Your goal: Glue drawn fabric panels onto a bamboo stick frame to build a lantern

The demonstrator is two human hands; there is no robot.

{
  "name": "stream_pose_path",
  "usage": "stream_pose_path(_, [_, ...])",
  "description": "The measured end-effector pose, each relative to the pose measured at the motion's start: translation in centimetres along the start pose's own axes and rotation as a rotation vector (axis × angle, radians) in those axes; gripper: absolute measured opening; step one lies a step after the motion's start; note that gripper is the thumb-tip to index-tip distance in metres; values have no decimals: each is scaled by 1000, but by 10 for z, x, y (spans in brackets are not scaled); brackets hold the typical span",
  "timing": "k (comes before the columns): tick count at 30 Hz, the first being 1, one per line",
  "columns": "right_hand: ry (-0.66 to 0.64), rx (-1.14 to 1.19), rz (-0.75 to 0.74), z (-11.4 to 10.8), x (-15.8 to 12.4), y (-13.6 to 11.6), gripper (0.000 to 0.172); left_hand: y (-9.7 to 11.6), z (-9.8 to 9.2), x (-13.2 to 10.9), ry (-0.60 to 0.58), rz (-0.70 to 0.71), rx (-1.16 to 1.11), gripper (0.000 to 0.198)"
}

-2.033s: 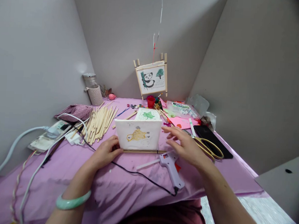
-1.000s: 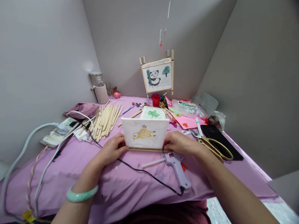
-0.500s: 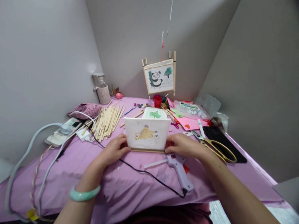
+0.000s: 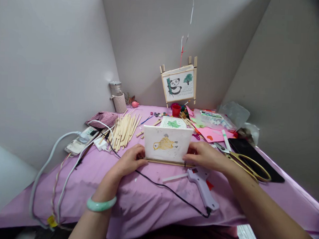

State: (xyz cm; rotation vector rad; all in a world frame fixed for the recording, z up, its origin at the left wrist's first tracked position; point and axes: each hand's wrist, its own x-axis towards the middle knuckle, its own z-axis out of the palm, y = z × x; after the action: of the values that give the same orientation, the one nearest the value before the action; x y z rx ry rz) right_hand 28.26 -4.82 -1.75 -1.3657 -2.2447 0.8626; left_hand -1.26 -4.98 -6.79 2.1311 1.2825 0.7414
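A white paper lantern (image 4: 161, 153) with wooden sticks along its lower edge stands on the table in front of me. Its near panel bears a yellow bird drawing turned sideways, and another panel behind it shows a green star-like drawing. At the lower left corner, my left hand (image 4: 132, 159) is closed on the frame, thumb by the stick. My right hand (image 4: 206, 156) holds the right edge, its fingertips over the front of the panel. Just below that hand lies a lilac glue gun (image 4: 202, 187) with a glue stick poking out of its back and a black cord.
Loose wooden sticks (image 4: 125, 130) lie to the left, beside a power strip (image 4: 80, 140) and cables. Gold-handled scissors (image 4: 249, 167) and a black phone-like slab (image 4: 269, 164) are at right. A panda lantern (image 4: 178, 85) hangs above the back, over a red cup (image 4: 176, 110).
The whole view has shifted, so things appear farther right. My right hand has slid a little up and inward over the panel's edge. The left hand keeps its place at the corner.
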Motion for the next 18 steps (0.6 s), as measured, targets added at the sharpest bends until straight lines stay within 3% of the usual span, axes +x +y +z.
stream_pose_path(5, [-15, 35, -9, 0, 3, 4, 20, 2, -2, -4, 18, -20, 20, 19])
stream_pose_path(13, [59, -47, -14, -4, 7, 6, 20, 3, -4, -6, 41, 16, 263, 2])
stream_pose_path(18, [91, 89, -10, -5, 7, 5, 24, 11, -7, -7, 37, -35, 301, 6])
